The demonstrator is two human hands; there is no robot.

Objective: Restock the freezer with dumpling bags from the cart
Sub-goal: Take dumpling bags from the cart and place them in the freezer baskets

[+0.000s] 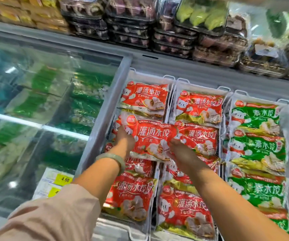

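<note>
A red dumpling bag (153,139) lies tilted across the divider between the two red columns in the open freezer (103,108). My left hand (125,139) grips its left edge. My right hand (179,148) holds its lower right corner. More red dumpling bags (144,98) fill the two left baskets, stacked front to back. Green dumpling bags (257,117) fill the right basket. The cart is out of view.
A shut glass lid (44,94) covers the freezer's left part, with green packs beneath. Yellow price tags (64,179) sit on the near rim. On the shelf behind the freezer stand stacked clear trays of food (173,40).
</note>
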